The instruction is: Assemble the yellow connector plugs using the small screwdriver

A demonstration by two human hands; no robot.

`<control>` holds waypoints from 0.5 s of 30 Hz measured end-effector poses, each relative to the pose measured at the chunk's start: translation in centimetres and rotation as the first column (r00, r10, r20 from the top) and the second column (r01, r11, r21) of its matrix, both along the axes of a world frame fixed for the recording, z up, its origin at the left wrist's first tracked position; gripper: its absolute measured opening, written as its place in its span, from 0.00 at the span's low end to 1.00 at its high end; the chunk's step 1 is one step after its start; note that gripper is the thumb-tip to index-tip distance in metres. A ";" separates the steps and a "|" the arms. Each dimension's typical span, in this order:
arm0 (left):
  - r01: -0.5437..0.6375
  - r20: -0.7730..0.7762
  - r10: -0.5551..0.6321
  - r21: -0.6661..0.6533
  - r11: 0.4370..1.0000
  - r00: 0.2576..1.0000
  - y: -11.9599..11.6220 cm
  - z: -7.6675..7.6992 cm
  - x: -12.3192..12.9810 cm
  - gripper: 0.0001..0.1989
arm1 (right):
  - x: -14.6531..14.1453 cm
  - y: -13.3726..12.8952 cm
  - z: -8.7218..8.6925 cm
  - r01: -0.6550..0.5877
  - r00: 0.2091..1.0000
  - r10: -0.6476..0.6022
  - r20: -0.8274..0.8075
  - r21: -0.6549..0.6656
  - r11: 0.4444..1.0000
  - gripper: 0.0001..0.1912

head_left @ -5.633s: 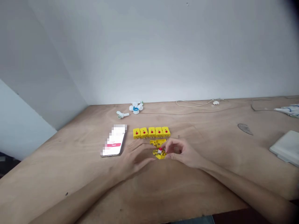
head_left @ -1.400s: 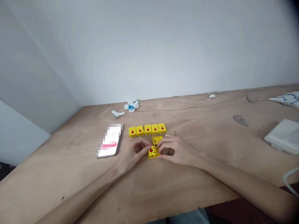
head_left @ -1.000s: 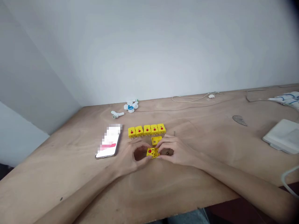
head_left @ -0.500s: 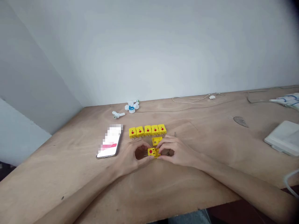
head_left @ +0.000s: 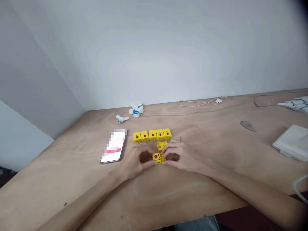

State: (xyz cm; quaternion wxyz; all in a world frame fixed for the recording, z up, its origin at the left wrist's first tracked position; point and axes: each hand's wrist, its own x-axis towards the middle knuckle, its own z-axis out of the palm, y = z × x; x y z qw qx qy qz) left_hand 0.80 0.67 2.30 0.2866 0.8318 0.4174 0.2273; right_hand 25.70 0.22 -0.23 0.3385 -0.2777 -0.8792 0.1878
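Observation:
A yellow plug body [head_left: 157, 158] with a red dot and metal pins pointing left lies between my hands, its inner side showing. My left hand [head_left: 134, 160] pinches its left end between thumb and finger. On the right end, the thumb and fingers of my right hand [head_left: 179, 154] close on the same plug body. Just beyond my fingertips rests a loose yellow cover [head_left: 162, 146], hollow side up. Farther back, several yellow plugs [head_left: 152, 135] stand side by side in a row, pins toward me. Small dark metal bits [head_left: 173, 158] show under my right palm.
Left of my hands lies a phone [head_left: 114, 146] with a lit screen. White plastic fittings [head_left: 136, 110] sit near the wall. A small metal pin [head_left: 181, 139] lies behind my right hand. At the right are a white case [head_left: 293, 142] and a thin cable [head_left: 199, 104].
Both hands keep their grip on the plug body with hardly any movement. The whole view has shifted very slightly.

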 end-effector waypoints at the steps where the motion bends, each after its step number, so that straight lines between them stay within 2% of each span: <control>1: 0.000 0.000 0.000 -0.004 1.000 1.000 0.0 0.0 0.0 0.10 | 0.0 0.0 0.0 0.005 1.000 -0.005 0.001 -0.001 1.000 0.07; 10: 0.059 -0.105 -0.048 0.096 0.994 0.993 0.0 0.4 -0.3 0.12 | -0.1 0.0 -0.1 0.032 0.999 -0.033 0.026 0.050 0.998 0.08; 15: 0.063 -0.041 -0.059 0.109 0.992 0.997 -0.2 0.3 -0.3 0.10 | -0.2 -0.3 0.4 0.027 1.000 -0.028 0.013 0.029 0.999 0.07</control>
